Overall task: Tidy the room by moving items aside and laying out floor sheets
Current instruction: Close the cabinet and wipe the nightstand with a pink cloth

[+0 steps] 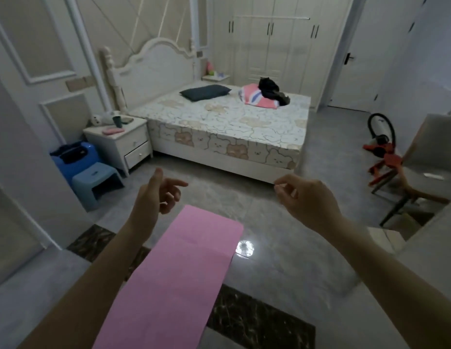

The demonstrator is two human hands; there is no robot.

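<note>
Pink sheet (169, 278) lies nearest, at 6 o'clock, a long strip running from bottom edge up toward centre, across the dark marble strip (259, 321) w/ far end on grey floor tile (282, 248). Just beyond: L hand (158, 193) at 10 o'clock of sheet's far end, fingers loosely curled, thumb up, holding nothing. R hand (303, 197) at 2 o'clock, fingers loosely bent, empty. Farther, 12 o'clock: bed (227, 127); blue stool (95, 182) at 9.

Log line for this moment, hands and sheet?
left hand: open, empty | right hand: open, empty | pink sheet: below the hands, over the floor | bed: beyond
</note>
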